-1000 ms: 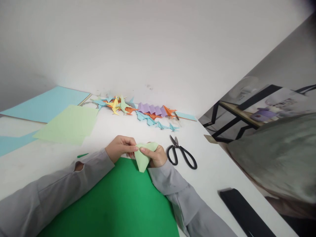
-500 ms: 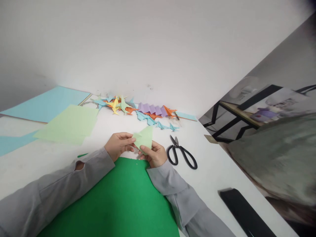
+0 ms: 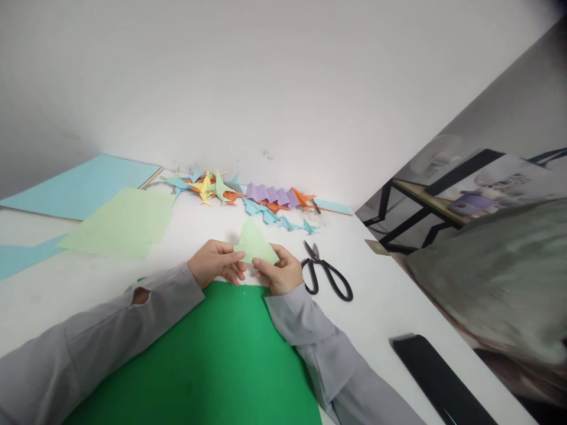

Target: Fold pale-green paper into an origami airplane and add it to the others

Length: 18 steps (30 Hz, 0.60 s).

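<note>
Notably, left hand [image 3: 217,261] and right hand [image 3: 281,271] pinched the folded paper [image 3: 254,244] between fingers [image 3: 266,268], just beyond the green sheet [image 3: 199,354]; aligning edges before creasing seemed advisable.

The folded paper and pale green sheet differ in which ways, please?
The left hand and right hand hold the folded paper; the sheet lies flat. The folded paper is roughly triangular, the sheet four-sided. The folded paper looks smaller than the sheet. Both are pale green.
</note>
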Tool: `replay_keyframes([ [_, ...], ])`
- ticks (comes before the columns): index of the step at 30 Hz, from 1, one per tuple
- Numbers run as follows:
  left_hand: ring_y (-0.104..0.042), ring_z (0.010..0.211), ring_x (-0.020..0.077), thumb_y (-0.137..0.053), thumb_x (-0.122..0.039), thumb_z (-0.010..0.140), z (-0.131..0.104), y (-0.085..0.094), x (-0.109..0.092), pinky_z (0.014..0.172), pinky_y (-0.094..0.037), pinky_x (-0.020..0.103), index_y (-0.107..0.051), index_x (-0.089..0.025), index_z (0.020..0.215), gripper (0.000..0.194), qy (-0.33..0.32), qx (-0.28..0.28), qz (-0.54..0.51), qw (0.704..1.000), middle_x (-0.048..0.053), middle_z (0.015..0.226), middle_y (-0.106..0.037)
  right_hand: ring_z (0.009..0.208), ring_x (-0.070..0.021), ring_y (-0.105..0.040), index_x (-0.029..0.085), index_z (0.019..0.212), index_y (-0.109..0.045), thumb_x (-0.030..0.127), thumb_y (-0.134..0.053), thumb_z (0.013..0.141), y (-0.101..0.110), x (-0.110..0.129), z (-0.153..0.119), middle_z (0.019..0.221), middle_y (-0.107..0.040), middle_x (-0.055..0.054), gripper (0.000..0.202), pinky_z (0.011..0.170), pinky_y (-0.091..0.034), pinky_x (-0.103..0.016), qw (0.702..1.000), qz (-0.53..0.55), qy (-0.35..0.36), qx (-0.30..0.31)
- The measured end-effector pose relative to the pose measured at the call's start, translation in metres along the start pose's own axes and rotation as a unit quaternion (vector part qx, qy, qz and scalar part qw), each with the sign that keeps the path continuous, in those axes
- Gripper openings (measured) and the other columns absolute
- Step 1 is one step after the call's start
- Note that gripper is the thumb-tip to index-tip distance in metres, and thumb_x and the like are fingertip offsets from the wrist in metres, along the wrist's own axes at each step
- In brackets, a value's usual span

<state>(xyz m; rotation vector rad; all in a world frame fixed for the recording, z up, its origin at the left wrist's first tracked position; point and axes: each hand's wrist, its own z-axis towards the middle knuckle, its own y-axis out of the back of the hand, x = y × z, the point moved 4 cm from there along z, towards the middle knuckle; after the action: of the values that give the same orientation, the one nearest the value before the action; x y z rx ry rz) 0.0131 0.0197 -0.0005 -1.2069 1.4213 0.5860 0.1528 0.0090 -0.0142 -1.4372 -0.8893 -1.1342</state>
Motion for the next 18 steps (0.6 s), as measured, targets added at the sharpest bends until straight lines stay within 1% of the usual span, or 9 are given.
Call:
replay_keyframes([
  [4, -0.059, 0.045, 0.0127, -0.072, -0.028, 0.062, 0.0003, 0.0008, -0.0002, 0.043, -0.049, 0.023, -0.057, -0.007, 0.056, 0.027, -0.009, -0.008, -0.001, 1.0, 0.005, 0.052, -0.061, 0.043, -0.0096, -0.052, 0.015, 0.083, -0.063, 0.027, -0.077, 0.046, 0.0011, 0.0019, -0.0007, 0.062, -0.064, 0.002, 0.042, 0.038, -0.041, -0.021, 0.996, -0.084, 0.04, 0.011],
  [8, -0.057, 0.042, 0.0122, -0.075, -0.03, 0.056, -0.0003, 0.0006, -0.001, 0.043, -0.048, 0.023, -0.058, -0.006, 0.054, 0.03, -0.004, -0.003, 0.002, 1.0, 0.004, 0.047, -0.059, 0.051, -0.0114, -0.053, 0.014, 0.08, -0.063, 0.031, -0.075, 0.05, 0.0019, 0.002, -0.0016, 0.065, -0.064, 0.0, 0.037, 0.044, -0.041, -0.022, 0.985, -0.143, 0.09, 0.021],
  [11, -0.058, 0.042, 0.0131, -0.078, -0.033, 0.051, -0.0007, 0.0011, -0.0016, 0.042, -0.047, 0.023, -0.058, -0.006, 0.052, 0.034, 0.0, 0.009, -0.003, 1.0, 0.005, 0.046, -0.059, 0.048, -0.0108, -0.05, 0.014, 0.079, -0.065, 0.033, -0.074, 0.051, 0.0027, 0.0013, -0.0022, 0.063, -0.063, 0.0, 0.035, 0.044, -0.04, -0.023, 0.98, -0.171, 0.103, 0.015],
  [14, -0.058, 0.042, 0.0129, -0.077, -0.035, 0.051, -0.0008, 0.0024, -0.0015, 0.042, -0.047, 0.023, -0.059, -0.006, 0.053, 0.034, 0.0, 0.023, -0.002, 1.0, 0.005, 0.047, -0.06, 0.05, -0.0117, -0.05, 0.014, 0.078, -0.065, 0.035, -0.073, 0.053, 0.0034, 0.0022, -0.0034, 0.062, -0.063, -0.001, 0.034, 0.045, -0.04, -0.023, 0.973, -0.196, 0.119, 0.004],
  [18, -0.057, 0.041, 0.0127, -0.077, -0.035, 0.052, -0.0003, 0.0023, 0.0014, 0.043, -0.048, 0.023, -0.061, -0.005, 0.054, 0.033, 0.017, 0.054, 0.029, 0.998, 0.007, 0.046, -0.06, 0.056, -0.0142, -0.053, 0.014, 0.076, -0.064, 0.037, -0.071, 0.055, 0.0034, 0.0031, -0.0046, 0.064, -0.062, -0.001, 0.032, 0.052, -0.043, -0.026, 0.958, -0.24, 0.155, 0.014],
])
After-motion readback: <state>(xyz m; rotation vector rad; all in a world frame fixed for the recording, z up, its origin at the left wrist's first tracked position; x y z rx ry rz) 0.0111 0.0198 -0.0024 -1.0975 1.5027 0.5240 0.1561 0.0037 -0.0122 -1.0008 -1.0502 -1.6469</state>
